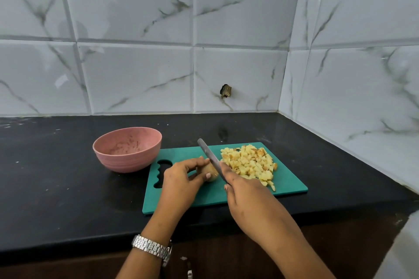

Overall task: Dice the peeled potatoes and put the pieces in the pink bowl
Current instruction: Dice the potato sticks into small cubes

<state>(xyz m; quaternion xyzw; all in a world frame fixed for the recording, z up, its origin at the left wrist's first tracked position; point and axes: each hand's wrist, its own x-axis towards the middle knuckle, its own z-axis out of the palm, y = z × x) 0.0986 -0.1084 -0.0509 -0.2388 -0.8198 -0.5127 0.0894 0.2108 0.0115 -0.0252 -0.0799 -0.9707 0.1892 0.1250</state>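
A green cutting board point(288, 184) lies on the black counter. My left hand point(181, 176) grips a peeled potato point(209, 171) near the board's middle. My right hand point(242, 190) holds a knife point(209, 156); its grey blade points away from me and rests against the potato's right side. A heap of diced potato pieces point(249, 163) covers the board's right part. The pink bowl point(127, 149) stands on the counter just left of the board and holds no potato pieces.
The black counter point(56, 188) runs into a corner of marble-tiled walls point(351, 75) behind and to the right. The board's handle cutout point(162, 173) faces the bowl. A metal watch point(152, 246) sits on my left wrist.
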